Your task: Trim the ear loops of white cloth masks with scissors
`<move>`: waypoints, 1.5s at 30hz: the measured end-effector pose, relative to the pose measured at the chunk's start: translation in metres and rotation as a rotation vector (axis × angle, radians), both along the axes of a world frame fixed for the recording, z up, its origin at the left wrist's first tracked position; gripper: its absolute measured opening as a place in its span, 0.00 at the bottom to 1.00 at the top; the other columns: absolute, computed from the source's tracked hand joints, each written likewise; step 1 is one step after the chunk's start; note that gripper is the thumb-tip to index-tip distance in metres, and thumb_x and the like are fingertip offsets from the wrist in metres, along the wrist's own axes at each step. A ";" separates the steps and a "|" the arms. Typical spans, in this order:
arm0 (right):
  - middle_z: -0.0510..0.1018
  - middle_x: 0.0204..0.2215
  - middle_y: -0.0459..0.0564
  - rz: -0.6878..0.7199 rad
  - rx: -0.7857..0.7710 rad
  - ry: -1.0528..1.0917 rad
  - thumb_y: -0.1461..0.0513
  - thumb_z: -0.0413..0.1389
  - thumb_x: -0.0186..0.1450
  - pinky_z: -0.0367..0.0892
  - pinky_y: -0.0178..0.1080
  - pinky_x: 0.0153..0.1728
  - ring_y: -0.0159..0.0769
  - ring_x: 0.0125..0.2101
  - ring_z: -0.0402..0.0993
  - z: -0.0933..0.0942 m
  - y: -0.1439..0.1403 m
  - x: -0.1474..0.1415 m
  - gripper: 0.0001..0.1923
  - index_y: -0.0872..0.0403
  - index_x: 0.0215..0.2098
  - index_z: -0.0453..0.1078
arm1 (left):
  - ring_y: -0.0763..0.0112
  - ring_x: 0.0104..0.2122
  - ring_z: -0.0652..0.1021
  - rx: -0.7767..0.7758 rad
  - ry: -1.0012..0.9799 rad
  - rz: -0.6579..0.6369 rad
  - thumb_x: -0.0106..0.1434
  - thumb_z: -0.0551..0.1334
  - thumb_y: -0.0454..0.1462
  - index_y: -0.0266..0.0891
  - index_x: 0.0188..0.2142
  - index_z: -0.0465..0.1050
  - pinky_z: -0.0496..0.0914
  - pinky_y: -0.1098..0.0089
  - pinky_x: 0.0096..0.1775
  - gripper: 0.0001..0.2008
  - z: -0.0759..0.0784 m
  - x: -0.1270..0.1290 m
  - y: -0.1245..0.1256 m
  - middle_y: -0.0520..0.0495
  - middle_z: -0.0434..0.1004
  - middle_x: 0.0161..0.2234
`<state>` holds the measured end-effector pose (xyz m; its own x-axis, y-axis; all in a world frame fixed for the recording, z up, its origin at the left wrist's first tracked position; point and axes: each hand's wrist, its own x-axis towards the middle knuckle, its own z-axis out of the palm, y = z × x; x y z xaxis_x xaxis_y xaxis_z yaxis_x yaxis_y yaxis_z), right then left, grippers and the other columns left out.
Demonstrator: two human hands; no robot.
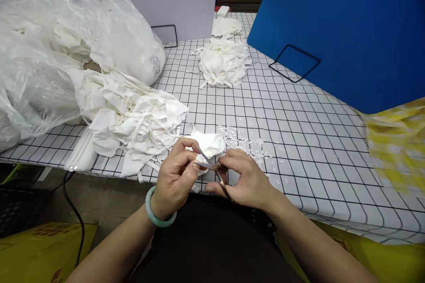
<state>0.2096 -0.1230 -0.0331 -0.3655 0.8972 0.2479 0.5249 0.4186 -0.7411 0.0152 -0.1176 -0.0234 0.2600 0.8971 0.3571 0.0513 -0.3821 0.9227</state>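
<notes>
My left hand (177, 174) pinches a soft white cloth piece (208, 143) beside small white snippets (244, 142); my right hand (247, 179) clamps bronze-handled metal scissors (223, 173), blades apart. From here, cutting looks partway; the crumpled white cloth heap (142, 117) perhaps remains.

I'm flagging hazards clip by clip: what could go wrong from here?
1. The open blades of the scissors in the right hand lie right at the left hand's fingertips, so a closing cut might nick a finger.
2. The white cloth piece lies just behind the blades and could get snipped by mistake.
3. Loose pieces from the left-hand pile reach the table's front edge and might slip off.
</notes>
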 end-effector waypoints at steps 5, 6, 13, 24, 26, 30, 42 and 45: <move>0.70 0.16 0.44 -0.002 -0.012 0.002 0.46 0.66 0.59 0.61 0.40 0.29 0.32 0.21 0.65 0.000 -0.002 0.000 0.25 0.52 0.18 0.62 | 0.62 0.45 0.70 0.016 0.057 0.013 0.71 0.56 0.36 0.39 0.31 0.71 0.69 0.65 0.42 0.11 0.000 0.000 -0.002 0.42 0.67 0.40; 0.70 0.16 0.43 -0.005 -0.012 0.007 0.46 0.66 0.59 0.61 0.40 0.29 0.32 0.21 0.65 0.000 -0.002 0.000 0.26 0.52 0.18 0.62 | 0.62 0.45 0.70 0.019 0.063 0.014 0.71 0.56 0.36 0.39 0.31 0.71 0.69 0.65 0.42 0.11 0.000 0.000 -0.002 0.42 0.67 0.40; 0.70 0.16 0.44 -0.024 -0.022 0.028 0.47 0.66 0.58 0.61 0.40 0.29 0.33 0.21 0.66 0.000 -0.003 -0.001 0.25 0.51 0.17 0.62 | 0.63 0.44 0.71 0.033 0.064 -0.011 0.71 0.56 0.35 0.39 0.33 0.72 0.70 0.66 0.41 0.10 -0.001 0.002 -0.003 0.42 0.67 0.41; 0.69 0.16 0.43 -0.049 -0.014 0.045 0.47 0.65 0.60 0.60 0.38 0.28 0.32 0.21 0.64 -0.003 -0.006 0.004 0.24 0.51 0.18 0.63 | 0.62 0.45 0.72 0.036 0.074 -0.032 0.71 0.56 0.35 0.38 0.34 0.74 0.70 0.65 0.42 0.10 -0.004 0.009 0.000 0.42 0.69 0.40; 0.70 0.16 0.43 -0.081 -0.026 0.033 0.47 0.66 0.60 0.61 0.38 0.29 0.32 0.20 0.64 -0.007 -0.010 0.011 0.23 0.51 0.18 0.65 | 0.62 0.45 0.72 0.030 0.085 -0.065 0.71 0.56 0.36 0.38 0.34 0.75 0.70 0.65 0.42 0.11 -0.006 0.014 0.002 0.42 0.69 0.41; 0.70 0.17 0.44 -0.198 -0.067 -0.003 0.46 0.66 0.59 0.62 0.38 0.28 0.32 0.21 0.65 -0.021 -0.024 0.032 0.23 0.51 0.19 0.67 | 0.62 0.44 0.72 0.034 0.092 -0.192 0.71 0.56 0.36 0.37 0.33 0.74 0.70 0.65 0.42 0.11 -0.011 0.035 0.011 0.42 0.70 0.38; 0.74 0.24 0.46 -0.508 -0.455 0.369 0.41 0.63 0.59 0.66 0.36 0.24 0.33 0.23 0.67 -0.039 -0.050 0.070 0.24 0.52 0.29 0.69 | 0.63 0.45 0.73 -0.114 0.170 -0.390 0.71 0.56 0.37 0.37 0.31 0.73 0.70 0.63 0.48 0.13 -0.021 0.082 0.022 0.42 0.69 0.40; 0.76 0.41 0.53 -0.396 -0.391 0.542 0.41 0.61 0.61 0.73 0.40 0.33 0.38 0.33 0.74 -0.041 -0.049 0.065 0.25 0.50 0.41 0.67 | 0.62 0.45 0.76 -0.053 0.287 -0.550 0.71 0.57 0.37 0.38 0.32 0.73 0.72 0.64 0.47 0.11 -0.006 0.060 0.016 0.40 0.73 0.44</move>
<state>0.2745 -0.1717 -0.0745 0.0825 0.9947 -0.0606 0.1028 -0.0690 -0.9923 0.0749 -0.1020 -0.0297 0.7680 0.6194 0.1629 0.1091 -0.3772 0.9197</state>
